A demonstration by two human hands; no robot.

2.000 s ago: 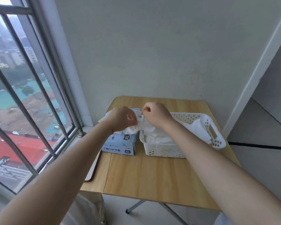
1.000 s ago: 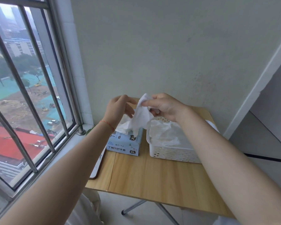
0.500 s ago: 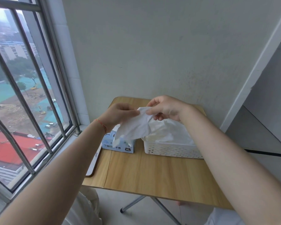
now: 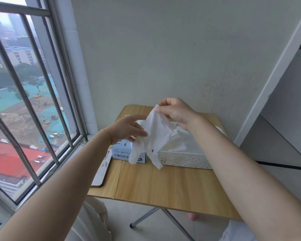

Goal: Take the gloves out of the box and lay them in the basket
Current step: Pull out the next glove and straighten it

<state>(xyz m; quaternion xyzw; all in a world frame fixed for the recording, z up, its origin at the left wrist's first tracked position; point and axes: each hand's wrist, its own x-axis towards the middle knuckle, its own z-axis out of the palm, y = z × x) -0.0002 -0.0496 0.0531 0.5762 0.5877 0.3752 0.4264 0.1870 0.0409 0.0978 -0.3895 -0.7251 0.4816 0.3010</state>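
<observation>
**White glove held up over box and basket**

The right hand (image 4: 176, 113) pinches the cuff end of a white glove (image 4: 154, 134) between thumb and curled fingers, holding it in the air above the desk (image 4: 163, 185). The glove hangs down from that pinch, its limp finger ends dangling in front of the blue glove box (image 4: 119, 153) and the near left corner of the white basket (image 4: 184, 160). The left hand (image 4: 127, 128) reaches in from the left with its fingers stretched out nearly straight and only loosely parted, the tips touching the side of the hanging glove; whether they grip it cannot be told.

The box stands on the desk at the left, just beside the perforated basket, its front face printed with characters and an "XL" mark partly covered by the glove. Inside the basket lies a heap of more white gloves (image 4: 184, 140), reaching about to the rim. A thin red cord (image 4: 109, 135) circles the left wrist. A barred window (image 4: 30, 94) fills the left side, and a flat light tray (image 4: 102, 168) lies between desk edge and sill.
</observation>
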